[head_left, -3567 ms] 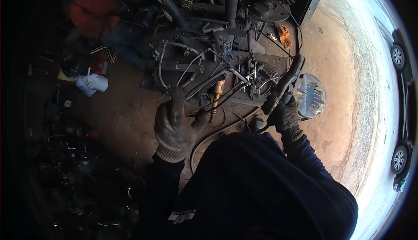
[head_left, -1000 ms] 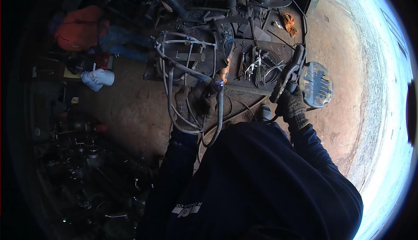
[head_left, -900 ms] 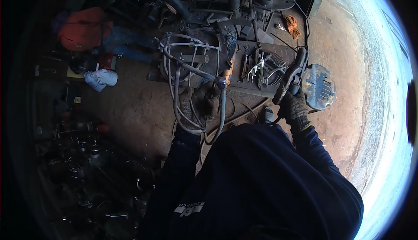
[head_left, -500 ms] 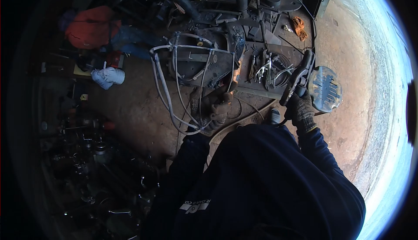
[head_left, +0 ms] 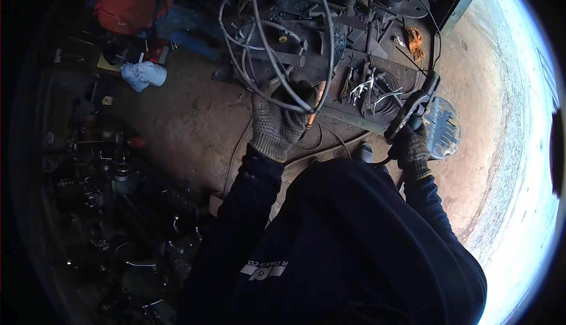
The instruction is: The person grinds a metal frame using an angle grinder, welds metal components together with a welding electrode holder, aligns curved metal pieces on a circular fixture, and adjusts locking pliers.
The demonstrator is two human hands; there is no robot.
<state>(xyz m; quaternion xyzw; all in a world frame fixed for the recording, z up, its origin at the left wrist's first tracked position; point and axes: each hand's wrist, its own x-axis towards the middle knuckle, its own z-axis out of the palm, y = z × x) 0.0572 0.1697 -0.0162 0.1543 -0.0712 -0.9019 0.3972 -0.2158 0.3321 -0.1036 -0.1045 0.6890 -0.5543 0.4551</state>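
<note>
My left hand (head_left: pixel 276 126), in a grey knit glove, is closed on the lower end of a cage-like frame of bent metal rods (head_left: pixel 263 27). The frame stands tilted above the cluttered metal workbench (head_left: pixel 348 114). An orange-brown strip (head_left: pixel 319 94) shows just right of the left fingers, some of which are hidden behind the rods. My right hand (head_left: pixel 411 148), also gloved, is wrapped round a long dark tool (head_left: pixel 414 108); its kind I cannot make out. Beside it is a round, slotted, bluish plate (head_left: pixel 443 127).
Locking pliers (head_left: pixel 364 86) and coiled cable (head_left: pixel 392 102) lie on the bench. An orange crumpled bundle (head_left: pixel 415 43) is farther back. A person in an orange top (head_left: pixel 134 4) bends at the upper left, near pale cloth (head_left: pixel 143 74). Dark machinery (head_left: pixel 121 177) fills the lower left; cables cross the floor.
My left hand has moved up and forward, and the rod frame has turned and shifted up with it. The right hand keeps its hold on the dark tool, which has shifted slightly right.
</note>
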